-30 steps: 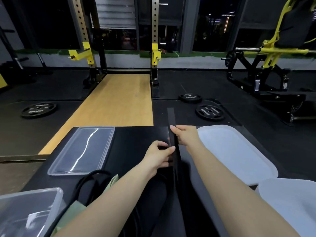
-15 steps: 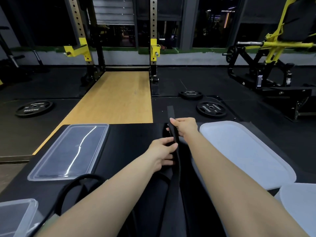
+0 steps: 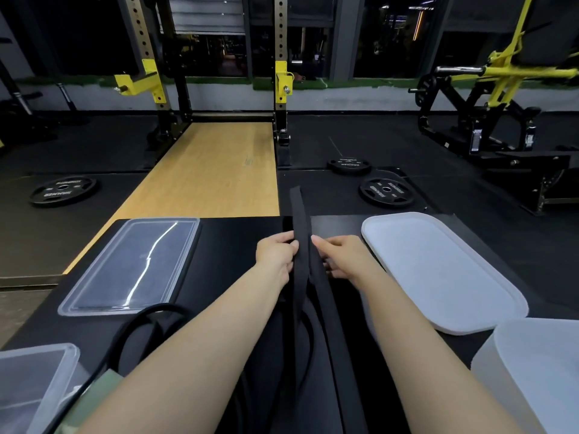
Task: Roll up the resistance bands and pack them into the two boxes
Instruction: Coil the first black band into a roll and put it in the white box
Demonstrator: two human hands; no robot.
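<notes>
A flat black resistance band runs straight away from me over the black table, its far end hanging past the table's far edge. My left hand grips its left edge and my right hand touches its right edge, fingers partly spread. A thinner black band loops at the lower left beside a green band. A clear box sits at the bottom left, a white box at the bottom right.
A clear lid lies on the table's left, a white lid on its right. Beyond the table are a wooden lifting platform, weight plates on the floor, a yellow squat rack and a machine.
My left hand moved forward to the band's left side, level with the right hand. My right hand shifted from on top of the band to its right edge. The camera tilted slightly.
</notes>
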